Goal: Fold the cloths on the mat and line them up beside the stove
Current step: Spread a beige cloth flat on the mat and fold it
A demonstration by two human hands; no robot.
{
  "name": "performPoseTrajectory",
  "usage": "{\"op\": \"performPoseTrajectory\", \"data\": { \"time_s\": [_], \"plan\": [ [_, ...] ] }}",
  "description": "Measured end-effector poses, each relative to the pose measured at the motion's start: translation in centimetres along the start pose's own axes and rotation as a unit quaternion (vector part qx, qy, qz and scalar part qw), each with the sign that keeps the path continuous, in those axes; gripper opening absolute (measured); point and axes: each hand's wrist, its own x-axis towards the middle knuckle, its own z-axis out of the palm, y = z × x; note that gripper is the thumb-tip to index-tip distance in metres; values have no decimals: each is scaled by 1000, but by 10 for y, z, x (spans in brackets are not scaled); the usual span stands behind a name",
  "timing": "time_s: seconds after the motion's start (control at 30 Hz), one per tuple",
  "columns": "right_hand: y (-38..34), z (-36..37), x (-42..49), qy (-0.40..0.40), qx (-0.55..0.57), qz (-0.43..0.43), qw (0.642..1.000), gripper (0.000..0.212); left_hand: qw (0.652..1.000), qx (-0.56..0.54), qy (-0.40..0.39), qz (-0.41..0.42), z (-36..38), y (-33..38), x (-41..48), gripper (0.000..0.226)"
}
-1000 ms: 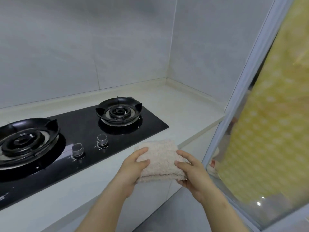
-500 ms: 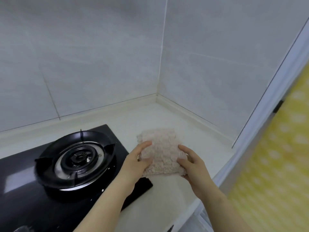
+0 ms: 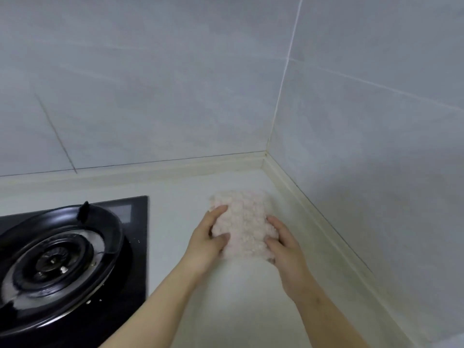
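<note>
Moved folded pink cloth (image 3: 242, 222) off the right edge of the stove (image 3: 136, 247) and deeper toward the back right corner of the surface (image 3: 175, 217) versus half a second ago. Held between left hand (image 3: 203, 244) and right hand (image 3: 288, 249), fingers (image 3: 221, 209) of each clamped on its side edges, thumbs on top. Cannot tell whether resting on the surface or just above; apart from the stove, near the right edge.

The single head-worn camera is looking forward and down at close range onto the desk (image 3: 175, 212), facing the tiled wall corner (image 3: 266, 152) at centre right. The stove (image 3: 62, 259) is occupying the lower left of the frame.
</note>
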Motion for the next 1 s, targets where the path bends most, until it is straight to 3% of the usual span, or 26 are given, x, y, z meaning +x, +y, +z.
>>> {"op": "performPoseTrajectory", "data": {
  "time_s": [0.07,0.13,0.2,0.3,0.5,0.7,1.0],
  "plan": [
    [-5,-9,28,-38,20,1,999,43,1000,1,22,-4,11,1,23,49],
    [-4,-16,51,-70,12,28,997,41,997,-11,54,-62,20,-6,40,42],
    [7,-21,71,-70,-7,58,996,40,989,-23,72,-131,31,-14,51,38],
    [30,-26,95,-41,-50,67,996,54,983,12,89,-159,43,-31,68,41],
    [45,-21,142,31,-65,26,997,47,980,58,110,-158,54,-35,114,40],
    [30,-21,185,111,71,-28,991,23,981,63,134,-124,63,-37,168,44],
    [26,-11,222,105,77,-74,989,28,980,65,165,-91,79,-40,236,48]
  ]
}}
